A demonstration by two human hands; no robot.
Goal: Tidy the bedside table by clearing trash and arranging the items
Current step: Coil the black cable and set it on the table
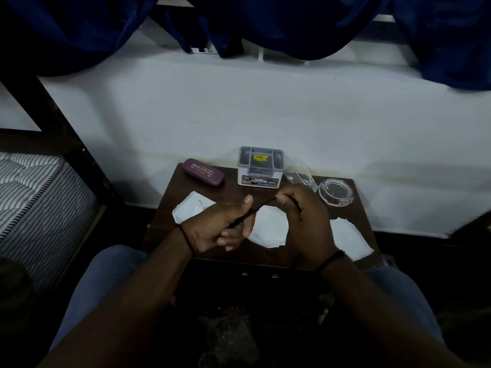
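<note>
A blue curtain (265, 25) is seen hanging at twelve o'clock over a white wall (239, 107), and a striped mattress (34, 197) is seen at nine o'clock. A small dark bedside table (170, 208) is set against the wall in the middle. Three white paper scraps are spread on it: one (191, 207) at nine o'clock on the table, one (269, 228) in the middle, one (348, 239) at four o'clock. At the back, at twelve o'clock, a grey and white organizer box (260, 166) is stood; what is in its slots cannot be told. A dark red glasses case (204, 171) is laid shut at eleven o'clock. A clear glass ashtray (336, 191) is set at two o'clock, with a clear glass (303, 172) lying beside the box. A thin black cord (261, 207) is pulled between both hands above the table: it is gripped by the curled left hand (220, 227) and pinched by the curled right hand (305, 216).
</note>
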